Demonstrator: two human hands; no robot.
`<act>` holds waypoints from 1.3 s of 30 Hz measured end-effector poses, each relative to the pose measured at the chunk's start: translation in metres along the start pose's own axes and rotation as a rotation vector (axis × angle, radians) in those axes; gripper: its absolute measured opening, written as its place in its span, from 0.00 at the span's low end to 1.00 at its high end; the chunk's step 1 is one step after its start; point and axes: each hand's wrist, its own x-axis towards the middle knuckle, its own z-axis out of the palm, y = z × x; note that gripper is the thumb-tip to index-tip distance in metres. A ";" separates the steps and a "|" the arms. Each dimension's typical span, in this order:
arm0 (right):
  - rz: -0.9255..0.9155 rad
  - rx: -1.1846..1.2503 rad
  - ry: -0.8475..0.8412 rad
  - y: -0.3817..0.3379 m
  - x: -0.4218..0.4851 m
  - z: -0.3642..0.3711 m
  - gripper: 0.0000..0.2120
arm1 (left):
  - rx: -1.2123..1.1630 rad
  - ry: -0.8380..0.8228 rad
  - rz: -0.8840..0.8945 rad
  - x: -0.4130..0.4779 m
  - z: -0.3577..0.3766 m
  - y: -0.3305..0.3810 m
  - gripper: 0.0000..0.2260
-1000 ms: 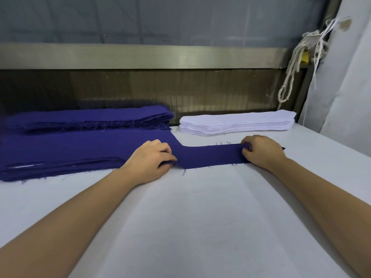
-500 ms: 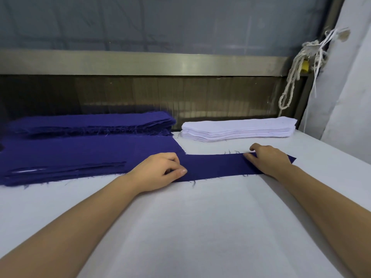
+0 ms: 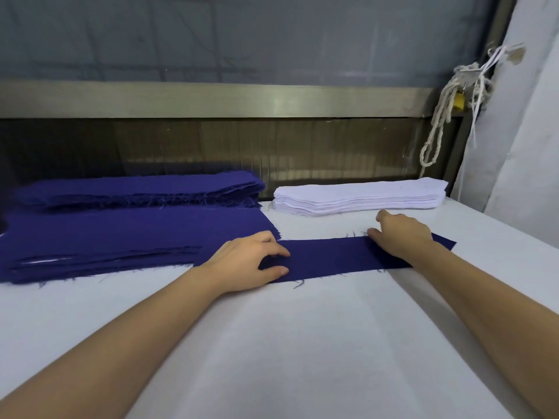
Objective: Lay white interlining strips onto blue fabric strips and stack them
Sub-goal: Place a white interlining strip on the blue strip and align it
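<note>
A single blue fabric strip [image 3: 332,255] lies flat across the white table [image 3: 272,343]. My left hand [image 3: 251,263] rests on its left end, fingers and thumb spread loosely over the cloth. On the strip's right part sits my right hand [image 3: 403,237], its fingers straightened and pointing toward the stack of white interlining strips [image 3: 360,196] just behind. A wide pile of blue strips [image 3: 106,237] lies to the left, touching the single strip's left end, and a white edge peeks from between its layers.
A second stack of blue strips [image 3: 139,189] sits at the back left. Behind the table runs a metal rail [image 3: 211,99] over a dark slatted opening. A knotted rope [image 3: 438,122] hangs at the back right beside white cloth [image 3: 529,146].
Both hands have loosened their hold on the single blue strip, which now lies flat a little nearer to me. My right hand's fingers have straightened and lifted toward the white stack.
</note>
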 end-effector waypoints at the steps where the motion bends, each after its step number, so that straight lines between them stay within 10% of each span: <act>1: -0.020 -0.002 0.014 -0.006 0.003 -0.001 0.17 | 0.006 -0.009 0.009 0.002 0.000 0.001 0.16; 22: -0.394 -0.105 0.233 -0.095 0.074 0.001 0.09 | 0.124 0.296 -0.210 0.115 -0.008 -0.013 0.14; 33: -0.135 0.769 0.151 -0.087 0.090 -0.005 0.05 | -0.214 0.338 -0.327 0.147 -0.006 -0.014 0.16; 39: -0.164 0.748 0.058 -0.086 0.094 -0.004 0.07 | -0.208 0.335 -0.360 0.154 -0.004 -0.015 0.13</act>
